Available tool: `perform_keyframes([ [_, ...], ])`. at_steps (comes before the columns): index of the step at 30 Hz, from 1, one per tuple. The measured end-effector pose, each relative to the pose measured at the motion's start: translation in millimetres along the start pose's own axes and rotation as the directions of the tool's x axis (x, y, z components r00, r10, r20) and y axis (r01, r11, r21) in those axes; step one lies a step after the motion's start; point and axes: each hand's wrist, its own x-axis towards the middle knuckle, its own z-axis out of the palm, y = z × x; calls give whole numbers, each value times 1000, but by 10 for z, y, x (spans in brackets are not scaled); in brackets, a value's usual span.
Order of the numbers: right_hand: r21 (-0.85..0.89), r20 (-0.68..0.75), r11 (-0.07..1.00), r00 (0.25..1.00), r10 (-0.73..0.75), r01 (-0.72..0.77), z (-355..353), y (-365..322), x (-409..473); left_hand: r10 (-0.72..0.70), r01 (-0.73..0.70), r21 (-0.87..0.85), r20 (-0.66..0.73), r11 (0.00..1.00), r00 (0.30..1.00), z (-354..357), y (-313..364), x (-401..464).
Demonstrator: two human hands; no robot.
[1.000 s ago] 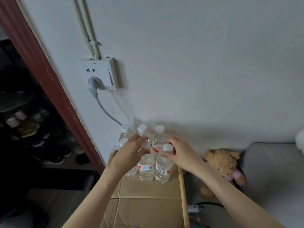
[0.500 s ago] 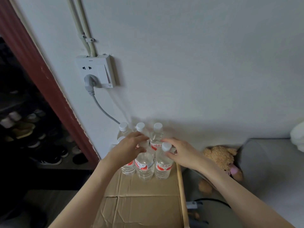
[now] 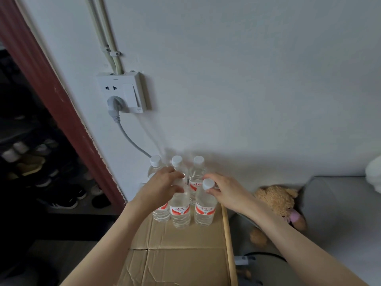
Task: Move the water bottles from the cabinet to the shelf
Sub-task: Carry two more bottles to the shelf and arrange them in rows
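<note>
From the head view we see six water bottles (image 3: 181,205) clustered upright at twelve o'clock on a cardboard-covered surface (image 3: 185,240), against the wall; our left hand (image 3: 162,188) curls over the middle front bottle's top, our right hand (image 3: 226,193) pinches the right front bottle (image 3: 205,205) at its neck, likely to lift both; a socket (image 3: 121,92) sits at eleven o'clock, a teddy bear (image 3: 276,200) at three.

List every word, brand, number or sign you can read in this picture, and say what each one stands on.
No text can be quoted here.
Red label on the front right bottle: white script, too blurred to read.
Red label on the front middle bottle: same script, unreadable.
Red label on the back right bottle: unreadable.
Wall socket: small mark at the lower right corner, too small to read.
</note>
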Motion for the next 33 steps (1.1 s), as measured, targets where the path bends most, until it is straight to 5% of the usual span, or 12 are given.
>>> perform_keyframes([
  [16, -27, -43, 997, 996, -76, 75, 97, -50, 162, -6, 7, 21, -46, 1000, 999, 38, -46, 116],
  [20, 154, -120, 988, 993, -12, 30, 142, -18, 110, 16, -15, 11, -145, 1000, 989, 115, -130, 59],
  [24, 506, -174, 861, 970, 168, -58, 310, 96, -55, 58, -50, 36, -297, 998, 953, 250, -337, -118],
  [26, 625, -175, 777, 958, 227, -70, 476, 199, -148, -16, -15, -73, -400, 997, 916, 279, -405, -249],
  [28, 693, -117, 709, 950, 291, -132, 657, 314, -208, -242, 88, -361, -407, 928, 881, 342, -453, -413],
  [30, 721, -18, 658, 944, 329, -216, 826, 406, -245, -459, 197, -637, -276, 745, 844, 492, -597, -552],
  [33, 715, 88, 637, 941, 328, -289, 1046, 471, -246, -476, 273, -722, -89, 636, 875, 784, -863, -696],
])
